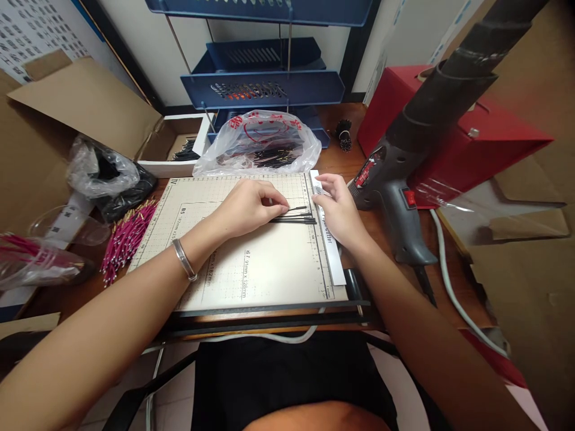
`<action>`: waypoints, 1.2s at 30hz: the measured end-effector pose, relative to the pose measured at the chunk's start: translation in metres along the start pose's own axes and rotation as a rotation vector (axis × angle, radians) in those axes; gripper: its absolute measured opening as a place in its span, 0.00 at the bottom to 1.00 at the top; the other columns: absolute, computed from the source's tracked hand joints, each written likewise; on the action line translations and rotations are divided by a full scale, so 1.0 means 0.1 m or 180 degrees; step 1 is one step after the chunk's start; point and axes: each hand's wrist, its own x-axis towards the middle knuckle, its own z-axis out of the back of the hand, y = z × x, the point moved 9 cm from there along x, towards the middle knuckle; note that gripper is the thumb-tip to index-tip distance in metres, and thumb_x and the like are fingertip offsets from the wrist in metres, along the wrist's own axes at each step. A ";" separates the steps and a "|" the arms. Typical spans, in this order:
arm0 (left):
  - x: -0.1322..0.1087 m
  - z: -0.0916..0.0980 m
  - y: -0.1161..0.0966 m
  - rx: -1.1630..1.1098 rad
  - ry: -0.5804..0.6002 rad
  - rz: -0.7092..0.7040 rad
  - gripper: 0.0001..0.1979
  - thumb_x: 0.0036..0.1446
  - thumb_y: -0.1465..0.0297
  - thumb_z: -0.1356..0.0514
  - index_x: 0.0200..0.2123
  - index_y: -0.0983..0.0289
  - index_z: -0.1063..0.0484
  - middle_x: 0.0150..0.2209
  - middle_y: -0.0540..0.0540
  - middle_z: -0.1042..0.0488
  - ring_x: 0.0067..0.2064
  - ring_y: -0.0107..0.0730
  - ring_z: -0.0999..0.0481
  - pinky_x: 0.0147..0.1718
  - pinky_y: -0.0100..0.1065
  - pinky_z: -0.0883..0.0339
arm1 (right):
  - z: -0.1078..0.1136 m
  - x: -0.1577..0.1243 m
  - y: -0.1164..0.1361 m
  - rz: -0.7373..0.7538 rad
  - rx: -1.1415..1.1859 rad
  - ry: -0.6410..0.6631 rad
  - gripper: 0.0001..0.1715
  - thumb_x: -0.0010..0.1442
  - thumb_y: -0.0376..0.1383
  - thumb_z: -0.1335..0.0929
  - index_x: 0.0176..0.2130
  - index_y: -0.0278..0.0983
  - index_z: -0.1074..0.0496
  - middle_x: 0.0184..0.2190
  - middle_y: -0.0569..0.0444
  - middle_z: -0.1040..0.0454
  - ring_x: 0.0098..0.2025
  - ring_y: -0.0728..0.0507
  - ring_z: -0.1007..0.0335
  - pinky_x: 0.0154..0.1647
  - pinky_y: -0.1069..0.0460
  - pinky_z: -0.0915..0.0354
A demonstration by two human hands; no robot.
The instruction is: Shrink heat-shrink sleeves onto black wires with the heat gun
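Note:
A beige paper cutter board (251,269) lies in front of me with a white ruler strip (330,245) along its right side. My left hand (247,206) rests on the board, fingers pressed down on a small bunch of thin black tubes (294,216) laid flat against the ruler strip. My right hand (339,206) lies on the strip, fingers curled at the tubes' right ends. I wear a silver bracelet (185,259) on the left wrist.
Pink wires (126,239) lie heaped left of the board. A plastic bag of black tubes (263,143) sits behind it. A grey heat gun (399,179) stands at the right before a red box (449,126). Cardboard boxes (67,114) and blue trays (265,84) surround.

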 end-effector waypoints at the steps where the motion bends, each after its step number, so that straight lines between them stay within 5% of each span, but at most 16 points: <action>1: 0.00 0.01 0.00 0.0042 -0.0034 -0.0026 0.07 0.63 0.70 0.32 0.37 0.62 0.11 0.35 0.55 0.14 0.38 0.37 0.19 0.43 0.37 0.30 | 0.00 0.00 0.00 0.0013 -0.0003 0.0038 0.21 0.56 0.36 0.32 0.50 0.44 0.34 0.56 0.48 0.23 0.66 0.37 0.29 0.73 0.36 0.32; 8: 0.00 0.01 -0.06 0.0576 -0.0169 -0.0318 0.07 0.66 0.71 0.33 0.39 0.63 0.12 0.37 0.56 0.16 0.39 0.38 0.21 0.45 0.39 0.31 | -0.06 -0.06 -0.02 0.0054 -0.0260 0.0474 0.36 0.53 0.43 0.24 0.58 0.44 0.35 0.60 0.46 0.26 0.61 0.33 0.26 0.71 0.31 0.33; 16: -0.01 -0.01 -0.04 0.0946 -0.0149 -0.0275 0.08 0.67 0.70 0.35 0.40 0.63 0.14 0.39 0.56 0.16 0.42 0.41 0.22 0.48 0.42 0.33 | -0.06 -0.09 0.06 0.0172 -0.0507 0.0694 0.39 0.51 0.41 0.24 0.60 0.46 0.31 0.64 0.46 0.28 0.66 0.31 0.30 0.75 0.30 0.38; 27: 0.02 0.00 0.05 0.0827 -0.0224 -0.0168 0.07 0.68 0.68 0.34 0.39 0.62 0.16 0.38 0.55 0.18 0.43 0.41 0.22 0.49 0.42 0.33 | -0.09 0.06 0.24 0.0241 -0.1214 0.0854 0.08 0.58 0.41 0.25 0.36 0.39 0.17 0.42 0.49 0.18 0.51 0.36 0.23 0.65 0.39 0.31; 30: 0.02 0.03 0.07 0.0741 -0.0374 -0.0184 0.06 0.67 0.67 0.32 0.39 0.63 0.17 0.41 0.57 0.16 0.44 0.42 0.21 0.49 0.43 0.31 | -0.12 0.17 0.34 0.0323 -0.1654 0.0967 0.05 0.59 0.38 0.24 0.33 0.39 0.16 0.52 0.45 0.18 0.60 0.31 0.23 0.71 0.33 0.33; 33: 0.01 0.12 0.08 0.0550 -0.0671 -0.0260 0.09 0.67 0.65 0.30 0.45 0.63 0.15 0.45 0.59 0.14 0.46 0.43 0.20 0.51 0.43 0.29 | -0.12 0.27 0.48 0.0550 -0.1734 0.0862 0.03 0.59 0.37 0.23 0.35 0.39 0.16 0.72 0.44 0.30 0.78 0.25 0.40 0.81 0.28 0.46; 36: -0.03 0.23 0.05 0.0398 -0.0981 -0.0446 0.10 0.68 0.65 0.30 0.48 0.61 0.13 0.46 0.58 0.12 0.47 0.43 0.18 0.51 0.43 0.27 | -0.14 0.28 0.60 0.0908 -0.1460 0.0859 0.05 0.62 0.39 0.23 0.38 0.40 0.16 0.79 0.48 0.39 0.82 0.27 0.46 0.84 0.29 0.52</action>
